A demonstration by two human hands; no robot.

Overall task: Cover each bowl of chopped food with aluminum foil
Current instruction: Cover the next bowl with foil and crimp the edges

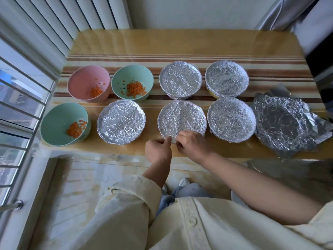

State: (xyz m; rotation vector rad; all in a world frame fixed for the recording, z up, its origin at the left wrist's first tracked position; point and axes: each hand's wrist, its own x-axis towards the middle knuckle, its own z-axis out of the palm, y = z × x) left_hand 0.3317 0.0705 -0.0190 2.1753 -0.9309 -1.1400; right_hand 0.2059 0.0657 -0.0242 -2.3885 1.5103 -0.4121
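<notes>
Middle front bowl's foil (182, 118) crinkled, one lengthwise crease.

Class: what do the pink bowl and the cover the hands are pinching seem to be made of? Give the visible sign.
Pink bowl: likely matte plastic; smooth, evenly coloured, no glossy highlights. Cover: aluminium foil, shiny; silvery, finely crinkled, moulded over the rim.

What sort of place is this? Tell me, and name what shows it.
Probably a home: a table with a striped cloth beside a barred window, holding bowls of chopped carrot, some under foil.
</notes>
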